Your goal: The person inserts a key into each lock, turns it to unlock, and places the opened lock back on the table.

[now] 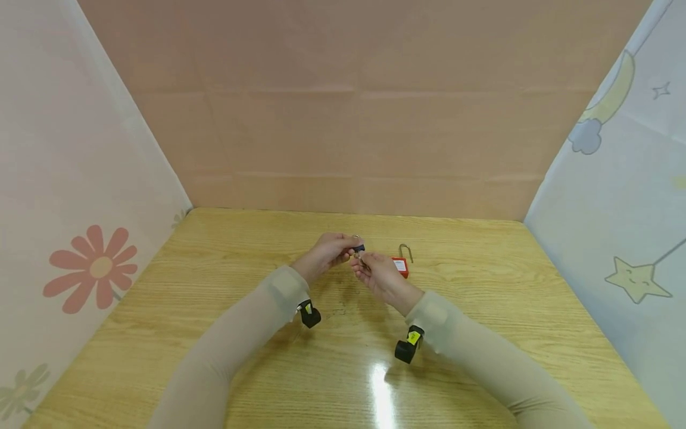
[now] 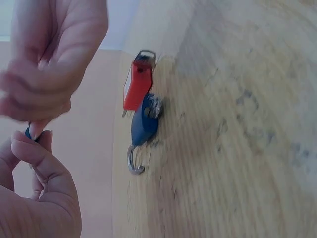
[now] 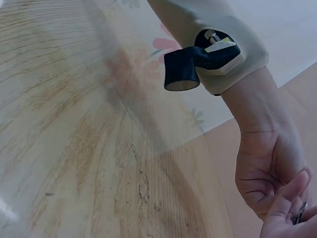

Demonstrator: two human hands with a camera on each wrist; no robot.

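Note:
My left hand (image 1: 333, 249) holds a small dark blue padlock (image 1: 359, 247), with its metal shackle showing above the fingertips. Just below the lock, my right hand (image 1: 379, 275) pinches a small metal piece, perhaps a key; a silvery edge (image 3: 300, 212) of it shows between the fingers in the right wrist view. The two hands meet above the table, and most of the lock is covered by fingers. In the left wrist view my right hand (image 2: 52, 74) is blurred, above my left hand (image 2: 44, 193).
A red padlock (image 1: 401, 268) with a white label lies on the wooden table (image 1: 257, 256), partly behind my right hand. Beside it in the left wrist view lies another blue padlock (image 2: 144, 121), its shackle swung out. A pinkish curtain (image 1: 343, 119) stands behind the table.

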